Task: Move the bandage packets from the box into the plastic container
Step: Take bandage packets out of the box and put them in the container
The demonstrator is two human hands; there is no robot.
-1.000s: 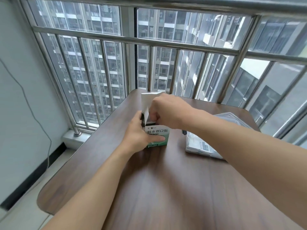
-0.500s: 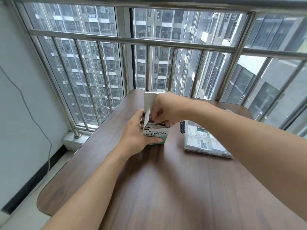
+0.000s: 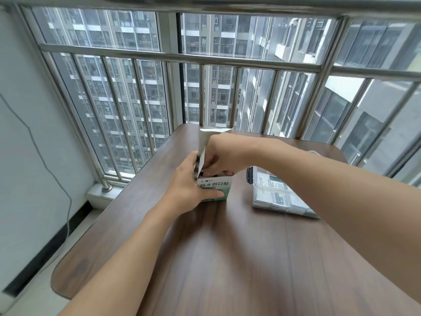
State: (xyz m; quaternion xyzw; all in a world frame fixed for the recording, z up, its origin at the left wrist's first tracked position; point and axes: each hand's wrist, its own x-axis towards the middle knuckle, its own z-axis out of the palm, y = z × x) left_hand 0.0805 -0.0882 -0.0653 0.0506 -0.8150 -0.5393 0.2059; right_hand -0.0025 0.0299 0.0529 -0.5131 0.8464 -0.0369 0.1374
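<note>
A small white and green bandage box (image 3: 216, 187) stands upright on the brown table (image 3: 227, 258), its white lid flap (image 3: 204, 142) raised. My left hand (image 3: 190, 187) grips the box from the left, thumb across its front. My right hand (image 3: 219, 156) reaches down into the open top, fingers curled among the packets inside; whether they pinch one is hidden. The clear plastic container (image 3: 273, 192) lies flat to the right of the box and holds several bandage packets. My right forearm covers its far part.
A steel window railing (image 3: 182, 57) runs along the table's far and left sides. A grey cable (image 3: 45, 160) hangs on the white wall at the left. The table's near half is bare wood.
My right hand has sunk a little deeper into the box top. The left hand keeps its grip on the box. The view has shifted slightly.
</note>
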